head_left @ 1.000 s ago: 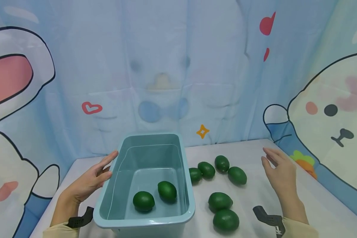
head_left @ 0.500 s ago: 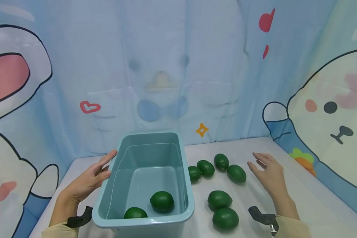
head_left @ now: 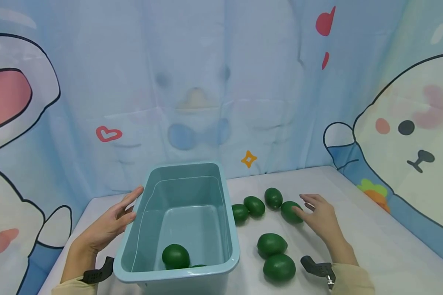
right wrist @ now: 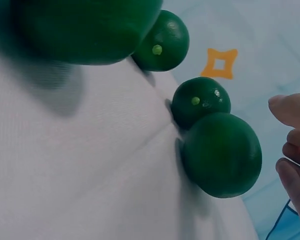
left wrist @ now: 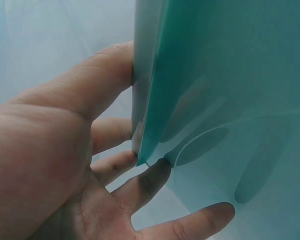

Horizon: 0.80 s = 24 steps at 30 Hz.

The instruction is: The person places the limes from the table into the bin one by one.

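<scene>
A pale blue-green plastic bin (head_left: 192,223) stands in front of me. Against its left side rests my left hand (head_left: 108,223), fingers extended; in the left wrist view the thumb and fingertips touch the bin wall. Inside lies a smooth dark green oval fruit (head_left: 175,256); another is mostly hidden behind the front rim. My right hand (head_left: 322,219), fingers slightly bent and holding nothing, hovers beside another green fruit (head_left: 289,212). The right wrist view shows a gap between its fingers (right wrist: 295,112) and that fruit.
Three more green fruits, including one (head_left: 254,206), sit at the back right of the bin. Two (head_left: 279,268) lie nearer me. Blue cartoon-printed curtains (head_left: 192,82) rise behind the white tabletop (head_left: 384,254).
My right hand has moved left, closer to the rightmost back fruit. The two fruits in the bin have rolled about, one now mostly behind the front rim. My left hand stays at the bin.
</scene>
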Motion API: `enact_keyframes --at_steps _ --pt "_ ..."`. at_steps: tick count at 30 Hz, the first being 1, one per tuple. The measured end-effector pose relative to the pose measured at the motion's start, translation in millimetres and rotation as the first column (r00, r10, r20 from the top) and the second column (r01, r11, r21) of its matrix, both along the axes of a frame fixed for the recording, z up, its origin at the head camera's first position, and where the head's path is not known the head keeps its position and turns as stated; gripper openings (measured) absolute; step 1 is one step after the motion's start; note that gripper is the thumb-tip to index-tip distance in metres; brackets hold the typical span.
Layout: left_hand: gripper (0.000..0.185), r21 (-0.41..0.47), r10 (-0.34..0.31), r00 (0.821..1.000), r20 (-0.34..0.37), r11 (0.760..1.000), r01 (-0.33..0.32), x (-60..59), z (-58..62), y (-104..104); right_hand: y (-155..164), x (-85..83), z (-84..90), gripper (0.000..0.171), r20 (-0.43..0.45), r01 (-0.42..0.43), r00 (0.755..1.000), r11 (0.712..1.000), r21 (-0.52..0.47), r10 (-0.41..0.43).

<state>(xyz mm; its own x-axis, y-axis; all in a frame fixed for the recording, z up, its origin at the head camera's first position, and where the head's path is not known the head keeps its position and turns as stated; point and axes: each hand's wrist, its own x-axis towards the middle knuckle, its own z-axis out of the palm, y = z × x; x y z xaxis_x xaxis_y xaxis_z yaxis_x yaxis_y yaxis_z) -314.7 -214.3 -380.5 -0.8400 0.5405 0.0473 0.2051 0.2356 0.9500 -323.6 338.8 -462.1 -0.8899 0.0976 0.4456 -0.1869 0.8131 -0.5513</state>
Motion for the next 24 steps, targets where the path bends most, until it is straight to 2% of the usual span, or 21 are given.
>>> enact_keyframes --at_steps 14,19,24 --pt "0.066 0.001 0.008 1.0 -0.014 1.0 -0.008 -2.4 -2.6 -1.0 -4.4 -7.6 -10.6 0.073 0.125 -0.007 0.992 0.999 0.046 0.001" --pt "0.066 0.008 0.003 1.0 -0.019 1.0 -0.002 -2.7 -2.8 -1.4 -5.2 -10.3 -17.0 0.076 0.149 -0.004 0.989 0.999 0.046 -0.003" --pt "0.066 -0.003 0.017 1.0 -0.021 1.0 -0.017 -2.0 -3.3 -1.3 -4.3 -13.2 -25.2 0.075 0.138 -0.009 0.99 0.999 0.051 0.002"
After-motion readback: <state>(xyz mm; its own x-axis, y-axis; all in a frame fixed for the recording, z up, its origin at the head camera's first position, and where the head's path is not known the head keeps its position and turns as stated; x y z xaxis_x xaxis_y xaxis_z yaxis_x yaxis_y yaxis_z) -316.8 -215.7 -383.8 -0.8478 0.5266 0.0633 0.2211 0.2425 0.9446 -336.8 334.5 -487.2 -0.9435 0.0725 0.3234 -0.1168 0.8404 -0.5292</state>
